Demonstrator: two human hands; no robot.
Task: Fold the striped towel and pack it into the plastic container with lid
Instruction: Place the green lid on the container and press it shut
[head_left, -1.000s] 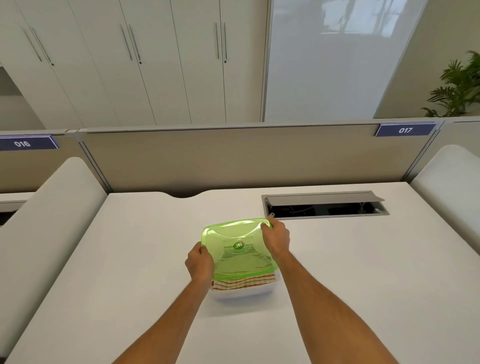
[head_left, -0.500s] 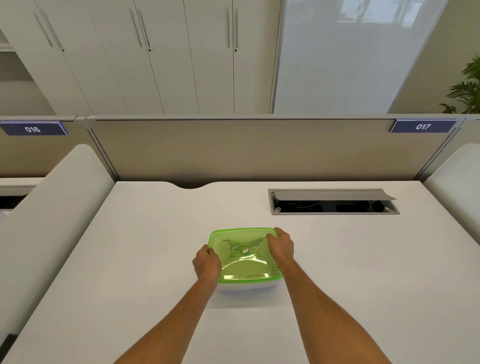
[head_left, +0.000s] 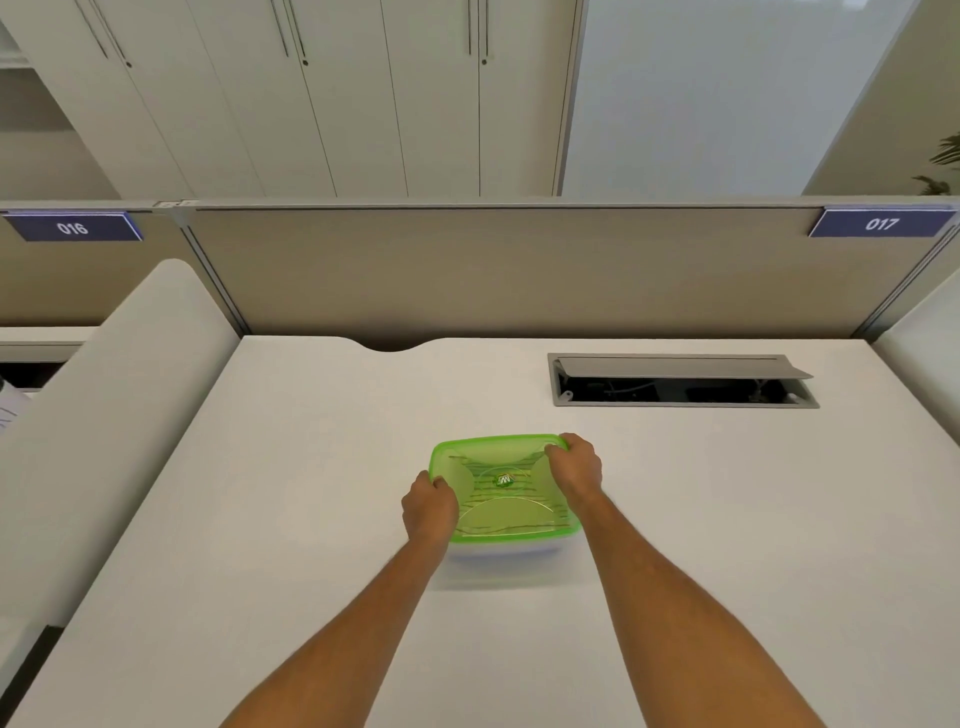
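Note:
A translucent green lid (head_left: 501, 491) lies flat on the clear plastic container (head_left: 498, 552) in the middle of the white desk. Faint dark stripes of the towel (head_left: 493, 500) show through the lid; the rest of the towel is hidden inside. My left hand (head_left: 429, 506) grips the lid's left edge with curled fingers. My right hand (head_left: 575, 465) grips the lid's far right corner, fingers curled over the rim.
An open grey cable hatch (head_left: 680, 381) is set into the desk (head_left: 311, 493) at the back right. A beige partition (head_left: 467, 270) runs behind the desk, with padded white dividers (head_left: 104, 405) at the left and right sides.
The lid, tilted up with the striped towel showing beneath a second ago, has come down flat onto the container. Both hands stayed on its edges.

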